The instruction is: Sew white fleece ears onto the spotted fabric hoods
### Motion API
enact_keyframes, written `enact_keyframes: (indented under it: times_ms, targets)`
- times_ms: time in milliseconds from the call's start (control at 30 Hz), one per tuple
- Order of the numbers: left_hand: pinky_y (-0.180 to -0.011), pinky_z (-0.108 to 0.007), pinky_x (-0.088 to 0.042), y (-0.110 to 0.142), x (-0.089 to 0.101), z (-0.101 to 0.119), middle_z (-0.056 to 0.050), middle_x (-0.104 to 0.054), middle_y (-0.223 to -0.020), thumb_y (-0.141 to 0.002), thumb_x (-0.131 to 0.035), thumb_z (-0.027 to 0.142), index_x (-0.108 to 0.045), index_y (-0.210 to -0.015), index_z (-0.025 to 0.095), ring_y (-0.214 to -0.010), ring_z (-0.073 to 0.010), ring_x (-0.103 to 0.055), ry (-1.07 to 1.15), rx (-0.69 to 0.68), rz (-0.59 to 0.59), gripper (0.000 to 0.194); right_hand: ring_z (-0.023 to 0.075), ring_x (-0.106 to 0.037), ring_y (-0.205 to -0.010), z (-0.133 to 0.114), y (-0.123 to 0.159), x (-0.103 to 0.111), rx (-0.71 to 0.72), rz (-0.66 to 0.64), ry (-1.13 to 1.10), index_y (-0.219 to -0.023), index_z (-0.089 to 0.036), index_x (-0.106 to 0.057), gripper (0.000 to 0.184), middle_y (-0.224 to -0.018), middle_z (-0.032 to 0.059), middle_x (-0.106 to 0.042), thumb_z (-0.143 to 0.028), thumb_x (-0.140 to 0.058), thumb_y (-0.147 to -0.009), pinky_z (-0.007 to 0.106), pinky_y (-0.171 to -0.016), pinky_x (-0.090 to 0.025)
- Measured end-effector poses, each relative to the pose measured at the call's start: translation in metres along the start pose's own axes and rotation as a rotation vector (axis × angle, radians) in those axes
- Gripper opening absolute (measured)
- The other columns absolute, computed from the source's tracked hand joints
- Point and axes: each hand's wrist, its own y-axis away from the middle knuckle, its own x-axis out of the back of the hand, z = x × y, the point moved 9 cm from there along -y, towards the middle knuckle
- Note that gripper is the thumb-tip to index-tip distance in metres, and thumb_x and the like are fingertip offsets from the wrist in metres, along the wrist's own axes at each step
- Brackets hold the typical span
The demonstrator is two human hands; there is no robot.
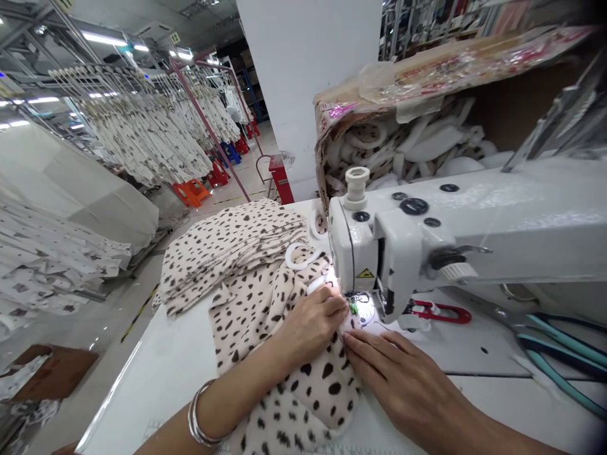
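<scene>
Spotted cream fabric (pixel 327 385) lies under the lit needle area of a white sewing machine (pixel 358 253). My left hand (pixel 315 322) is closed on the fabric's edge, its fingertips pinching just left of the presser foot. Flat on the table and the fabric edge, my right hand (pixel 393 373) has its fingers stretched toward the needle. A white ring-shaped trim (pixel 289 256) rests on the cloth behind the left hand. The needle's tip and the exact seam are hidden by the fingers and the machine head.
A stack of folded spotted fabric (pixel 227 246) lies at the back left of the table. Behind the machine, an open cardboard box (pixel 327 120) holds white and spotted pieces. Teal-handled scissors (pixel 545 347) and red thread snips (pixel 446 311) lie on the right.
</scene>
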Motion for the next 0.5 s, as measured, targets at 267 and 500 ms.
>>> enact_keyframes:
  times_ms: [267,500]
  targets:
    - [-0.074,-0.031,-0.055,0.0017,0.0014,0.0020,-0.010,-0.065,-0.093,-0.098,-0.033,0.010,-0.058,-0.104,0.007,-0.088,-0.0187,-0.060,-0.049,-0.024,-0.010,0.026,0.0232,-0.057,-0.112,0.0021,0.0038,-0.0014,-0.033,-0.004,0.002,-0.114,-0.008,-0.063,0.035,-0.117,0.0106,-0.067,0.001,-0.041,-0.089,0.038,-0.094,-0.041]
    - [-0.076,-0.034,-0.058,0.0030,0.0017,-0.0011,-0.010,-0.067,-0.097,-0.096,-0.035,0.007,-0.058,-0.108,0.009,-0.093,-0.0201,-0.062,-0.074,0.004,-0.010,0.027,0.0213,-0.058,-0.108,0.0049,0.0038,0.0004,-0.058,0.041,0.021,-0.110,-0.010,-0.065,0.036,-0.112,0.0090,-0.068,-0.001,-0.039,-0.087,0.035,-0.092,-0.043]
